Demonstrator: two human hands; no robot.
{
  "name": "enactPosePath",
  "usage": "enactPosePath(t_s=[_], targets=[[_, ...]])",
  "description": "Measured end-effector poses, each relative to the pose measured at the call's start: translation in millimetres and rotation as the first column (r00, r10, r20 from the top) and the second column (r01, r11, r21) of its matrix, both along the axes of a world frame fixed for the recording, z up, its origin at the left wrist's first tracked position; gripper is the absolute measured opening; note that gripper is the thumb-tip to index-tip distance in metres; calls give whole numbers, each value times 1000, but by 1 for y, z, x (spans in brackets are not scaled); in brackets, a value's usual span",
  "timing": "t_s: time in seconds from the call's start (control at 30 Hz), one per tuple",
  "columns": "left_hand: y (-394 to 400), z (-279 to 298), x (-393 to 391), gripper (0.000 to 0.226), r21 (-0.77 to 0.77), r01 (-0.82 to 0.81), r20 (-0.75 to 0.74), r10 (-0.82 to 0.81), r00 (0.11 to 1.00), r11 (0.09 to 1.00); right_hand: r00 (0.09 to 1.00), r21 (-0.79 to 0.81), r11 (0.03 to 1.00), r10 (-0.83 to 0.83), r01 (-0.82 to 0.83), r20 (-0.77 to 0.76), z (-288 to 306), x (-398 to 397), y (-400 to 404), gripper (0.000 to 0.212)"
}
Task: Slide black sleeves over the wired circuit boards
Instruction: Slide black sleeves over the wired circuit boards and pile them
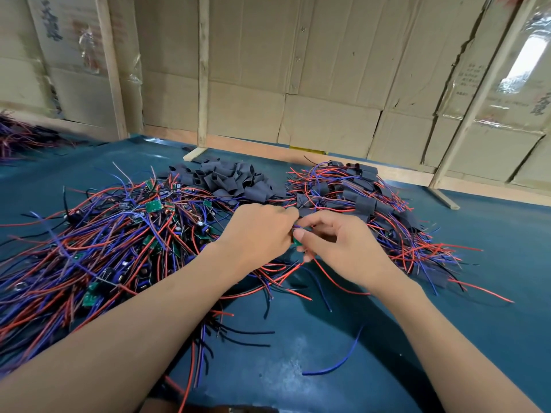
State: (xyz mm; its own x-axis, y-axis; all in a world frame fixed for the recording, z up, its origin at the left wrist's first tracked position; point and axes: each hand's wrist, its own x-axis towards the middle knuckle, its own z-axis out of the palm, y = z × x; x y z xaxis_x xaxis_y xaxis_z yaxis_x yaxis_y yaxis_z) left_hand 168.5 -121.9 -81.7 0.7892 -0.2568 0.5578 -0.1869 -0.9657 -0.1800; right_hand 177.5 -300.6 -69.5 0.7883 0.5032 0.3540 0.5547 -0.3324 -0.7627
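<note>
Fingers (pixel 301 234) of the right hand (pixel 343 248) pinching a small green circuit board (pixel 296 240) at its edge, thumb on the near face, remaining digits loosely curled above. Left hand (pixel 259 234) curled close against it from the other side, knuckles up, fingertips hidden; probably gripping a black sleeve, though none visible in the grasp. Held together just above the blue counter (pixel 328 368), between 3 heaps, seemingly so supply and output both stay within reach.

Board only partly visible: long axis apparently running near-upright, slightly tilted, upper end toward the left hand, red and blue leads (pixel 328 278) trailing down and toward the camera. Leads likely kept trailing so the sleeve can go on from the free end.

To the left, a tangle of bare wired boards (pixel 119 234); behind the hands, a pile of empty sleeves (pixel 232 180); to the right, sleeved boards (pixel 357 201) stacked with wires fanning outward. Cardboard wall (pixel 298 70) behind the counter.
</note>
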Motion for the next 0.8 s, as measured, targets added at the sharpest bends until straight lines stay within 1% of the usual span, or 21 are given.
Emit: enactPosePath(t_s=[0.07, 0.1, 0.17, 0.23, 0.3, 0.4, 0.47, 0.57, 0.63, 0.7, 0.73, 0.8], targets=[[2, 2, 1, 7, -57, -1, -4, 1, 1000, 998, 998, 33, 999, 6, -4, -55, 2, 1, -1, 17], [3, 3, 1, 10, -78, 0, 6, 0, 1000, 997, 997, 46, 999, 2, 2, -76, 3, 2, -1, 20], [3, 3, 1, 15, -92, 14, 19, -12, 1000, 996, 988, 115, 993, 4, 14, -153, 5, 1, 2, 20], [3, 2, 1, 17, -81, 45, 31, -42, 999, 996, 963, 234, 971, 26, 39, -268, 6, -1, 5, 17], [5, 1, 0, 17, -44, 59, 55, -57, 997, 997, 947, 298, 952, 28, 72, -320, 7, -1, 5, 13], [7, 0, 1, 19, -6, 61, 75, -60, 995, 998, 955, 222, 970, -27, 96, -295, 8, 0, 4, 12], [5, 0, 2, 16, 7, 78, 64, -78, 995, 997, 960, 190, 978, -33, 89, -278, 8, -1, 4, 13], [1, 2, -2, 24, 5, 118, 68, -118, 991, 993, 958, 178, 980, -35, 89, -286, 8, -3, 6, 14], [-1, 4, -4, 30, 13, 145, 93, -146, 985, 989, 935, 217, 968, -46, 129, -351, 9, -4, 6, 17], [-1, 6, -6, 33, 32, 150, 124, -153, 980, 988, 883, 282, 944, -22, 173, -469, 11, -3, 5, 18], [-1, 7, -6, 35, 39, 148, 137, -152, 979, 988, 858, 300, 937, 2, 177, -514, 12, -2, 4, 15], [-2, 7, -8, 43, 40, 167, 161, -171, 972, 985, 829, 291, 943, 29, 163, -558, 13, -2, 3, 12]])
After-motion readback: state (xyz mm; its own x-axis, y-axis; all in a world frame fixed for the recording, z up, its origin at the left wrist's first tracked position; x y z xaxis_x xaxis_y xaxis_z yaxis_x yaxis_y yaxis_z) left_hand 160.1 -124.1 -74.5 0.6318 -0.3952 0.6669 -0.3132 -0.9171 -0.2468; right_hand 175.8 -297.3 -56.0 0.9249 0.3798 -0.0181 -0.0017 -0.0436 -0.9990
